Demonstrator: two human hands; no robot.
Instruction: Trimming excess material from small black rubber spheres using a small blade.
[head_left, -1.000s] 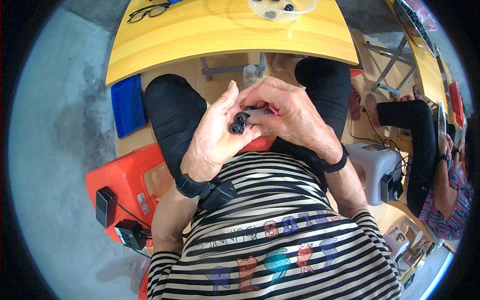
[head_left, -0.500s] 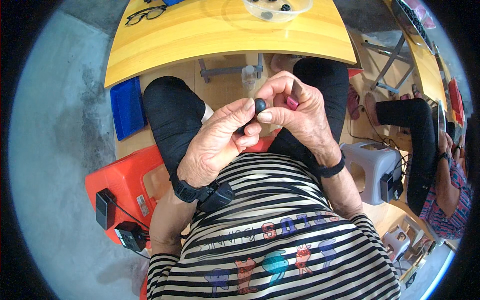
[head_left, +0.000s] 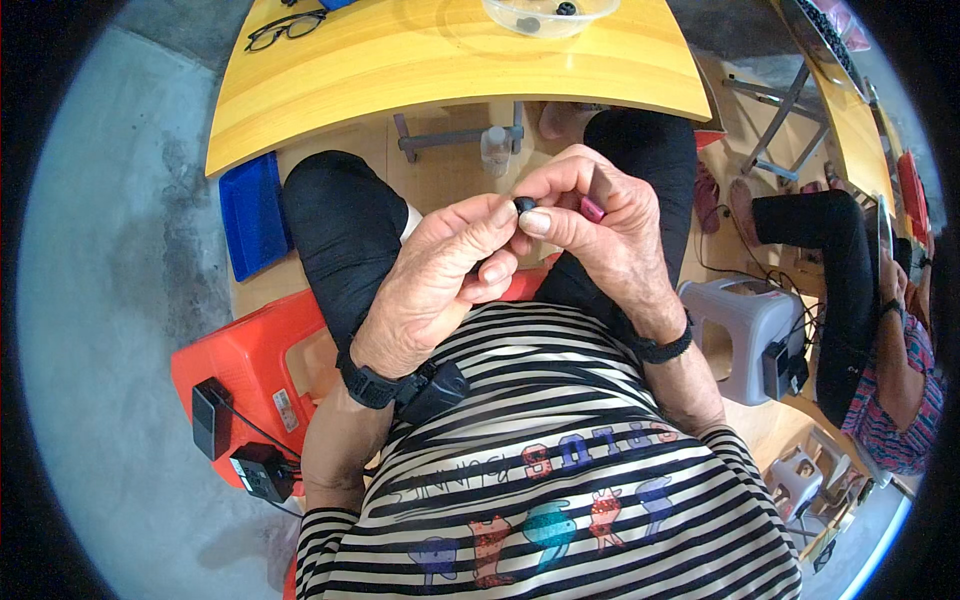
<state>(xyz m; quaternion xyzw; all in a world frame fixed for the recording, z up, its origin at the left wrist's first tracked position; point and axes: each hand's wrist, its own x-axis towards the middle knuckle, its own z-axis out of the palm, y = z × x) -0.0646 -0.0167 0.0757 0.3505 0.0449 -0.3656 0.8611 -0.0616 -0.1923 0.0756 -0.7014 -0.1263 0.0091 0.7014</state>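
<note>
In front of my striped shirt, both hands meet over a small rounded black piece [head_left: 525,204], which looks like rubber or plastic. My left hand [head_left: 440,255] pinches it from the left between thumb and fingertips. More dark material shows between that hand's lower fingers, mostly hidden. On the other side, the thumb and forefinger of my right hand [head_left: 605,225] press against the same piece. Tucked between the fingers of my right hand is a slim tool with a pink part [head_left: 592,208] and a flat brownish-grey strip; its exact kind is unclear.
Ahead is a yellow table [head_left: 450,75] with a clear bowl [head_left: 555,18] of black pieces and eyeglasses [head_left: 285,32]. A blue tray [head_left: 255,215] lies below left, beside a red stool [head_left: 250,350]. At right are a grey stool [head_left: 740,335], cables and another person's arm [head_left: 898,370].
The black piece has turned and sunk between my fingertips, so less of it shows. My right thumb has shifted onto it, and the pink tool has tilted slightly.
</note>
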